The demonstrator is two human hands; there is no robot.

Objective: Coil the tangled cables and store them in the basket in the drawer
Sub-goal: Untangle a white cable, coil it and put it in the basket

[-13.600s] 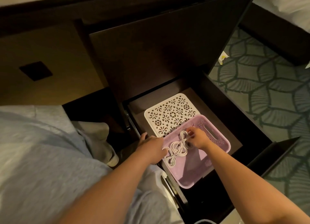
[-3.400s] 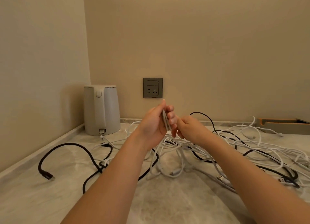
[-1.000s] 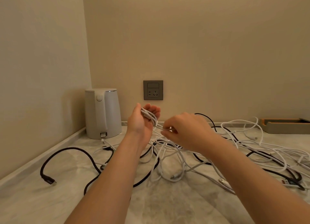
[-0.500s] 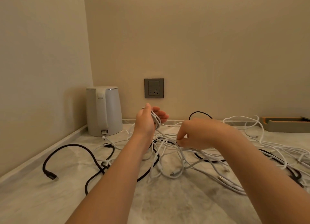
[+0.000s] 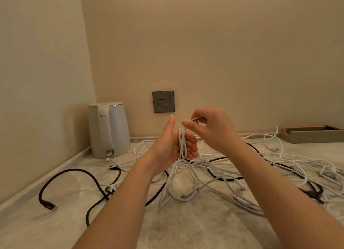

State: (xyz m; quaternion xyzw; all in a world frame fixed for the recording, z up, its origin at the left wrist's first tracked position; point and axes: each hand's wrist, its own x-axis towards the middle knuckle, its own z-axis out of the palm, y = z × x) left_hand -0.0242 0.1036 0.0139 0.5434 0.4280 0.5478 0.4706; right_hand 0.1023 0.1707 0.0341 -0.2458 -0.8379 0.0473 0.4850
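Left hand [image 5: 170, 149] is up over the middle of the table [image 5: 186, 228], thumb straight, fingers curled round loops of a white cable [image 5: 181, 145]. Right hand [image 5: 214, 132], just beside it, pinches that cable's free strand. The tangle [image 5: 193, 163] lies below, spreading to the right edge; black cable [image 5: 78, 170] trails left, kettle [image 5: 109, 131] in the back-left corner.

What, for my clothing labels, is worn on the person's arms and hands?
Nothing worn shows: the left hand and right hand are bare, without gloves, rings or watch, and the left forearm and right forearm are bare to the picture's edge, no sleeve in view.
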